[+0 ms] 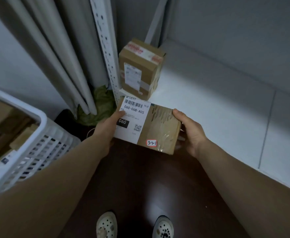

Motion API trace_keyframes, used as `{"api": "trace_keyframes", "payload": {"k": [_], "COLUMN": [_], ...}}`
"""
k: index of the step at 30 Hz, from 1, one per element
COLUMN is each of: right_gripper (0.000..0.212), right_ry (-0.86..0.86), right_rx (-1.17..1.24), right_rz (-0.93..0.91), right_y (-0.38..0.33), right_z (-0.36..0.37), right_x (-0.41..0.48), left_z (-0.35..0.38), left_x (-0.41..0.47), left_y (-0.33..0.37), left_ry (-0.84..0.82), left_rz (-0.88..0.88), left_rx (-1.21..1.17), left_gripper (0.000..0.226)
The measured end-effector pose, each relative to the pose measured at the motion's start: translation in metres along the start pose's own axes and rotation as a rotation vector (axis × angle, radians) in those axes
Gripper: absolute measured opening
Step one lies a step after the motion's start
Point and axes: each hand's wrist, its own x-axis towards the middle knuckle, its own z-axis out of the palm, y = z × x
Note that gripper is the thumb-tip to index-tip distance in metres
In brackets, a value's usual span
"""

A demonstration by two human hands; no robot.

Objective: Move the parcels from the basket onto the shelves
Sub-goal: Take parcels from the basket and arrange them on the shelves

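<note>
Cardboard parcel (147,124), flat and label up, is held at the front edge of the white shelf (218,100). Left hand (106,131) grips its labelled end, thumb on top; right hand (190,133) grips the taped end. A second parcel (139,71) stands upright in the shelf's left corner. White basket (38,134) at left holds more boxes (7,124)

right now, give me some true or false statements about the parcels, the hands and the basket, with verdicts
1. The left hand and the right hand both hold the flat parcel. True.
2. The shelf has no parcel on it. False: a brown box stands upright at its left end.
3. The white basket is at the person's right. False: it is at the left.
4. The flat parcel's label reads 060-06B-A05. True.
</note>
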Motion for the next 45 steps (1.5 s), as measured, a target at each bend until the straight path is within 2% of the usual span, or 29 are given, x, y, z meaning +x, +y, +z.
{"api": "trace_keyframes", "payload": {"k": [4, 9, 10, 14, 15, 17, 20, 22, 25, 28, 30, 33, 38, 41, 42, 45], "right_gripper": [0.014, 0.014, 0.020, 0.065, 0.072, 0.074, 0.057, 0.058, 0.065, 0.074, 0.085, 0.080, 0.084, 0.078, 0.078, 0.096], "right_ry": [0.013, 0.097, 0.126, 0.251, 0.268, 0.306, 0.389, 0.419, 0.460, 0.498, 0.527, 0.550, 0.518, 0.451, 0.439, 0.419], "right_rx": [0.031, 0.087, 0.085, 0.122, 0.145, 0.181, 0.250, 0.283, 0.287, 0.307, 0.339, 0.391, 0.495, 0.324, 0.151, -0.603], "right_rz": [-0.021, -0.091, -0.120, -0.166, -0.170, -0.187, -0.200, -0.190, -0.202, -0.215, -0.215, -0.204, -0.203, -0.146, -0.107, 0.101], "right_y": [-0.039, -0.067, -0.068, -0.061, -0.059, -0.051, -0.031, -0.014, 0.012, 0.048, 0.076, 0.119, 0.163, 0.164, 0.160, 0.146], "right_z": [-0.027, -0.067, -0.076, -0.113, -0.123, -0.146, -0.187, -0.219, -0.275, -0.342, -0.390, -0.466, -0.573, -0.620, -0.634, -0.677], "right_x": [-0.050, -0.120, -0.135, -0.195, -0.209, -0.237, -0.283, -0.313, -0.360, -0.404, -0.432, -0.476, -0.527, -0.535, -0.535, -0.517], "left_z": [0.022, 0.051, 0.057, 0.083, 0.092, 0.116, 0.153, 0.181, 0.229, 0.281, 0.315, 0.366, 0.432, 0.459, 0.468, 0.501], "left_x": [-0.052, -0.110, -0.120, -0.169, -0.180, -0.203, -0.252, -0.285, -0.334, -0.390, -0.423, -0.474, -0.539, -0.555, -0.557, -0.566], "left_y": [0.025, 0.045, 0.046, 0.047, 0.045, 0.037, 0.018, -0.004, -0.053, -0.115, -0.161, -0.233, -0.330, -0.364, -0.372, -0.391], "left_ry": [-0.079, -0.216, -0.267, -0.432, -0.449, -0.464, -0.534, -0.636, -0.819, -0.978, -1.086, -1.239, -1.328, -1.265, -1.228, -1.135], "left_rz": [0.028, 0.131, 0.142, 0.235, 0.286, 0.452, 0.740, 0.904, 1.017, 1.112, 1.106, 1.001, 0.938, 1.026, 1.083, 1.290], "left_rx": [0.088, 0.219, 0.243, 0.457, 0.534, 0.710, 0.957, 1.162, 1.608, 1.969, 2.091, 2.219, 2.364, 2.410, 2.413, 2.367], "left_gripper": [0.036, 0.043, 0.045, 0.047, 0.047, 0.065, 0.089, 0.096, 0.101, 0.092, 0.099, 0.106, 0.118, 0.123, 0.124, 0.120]}}
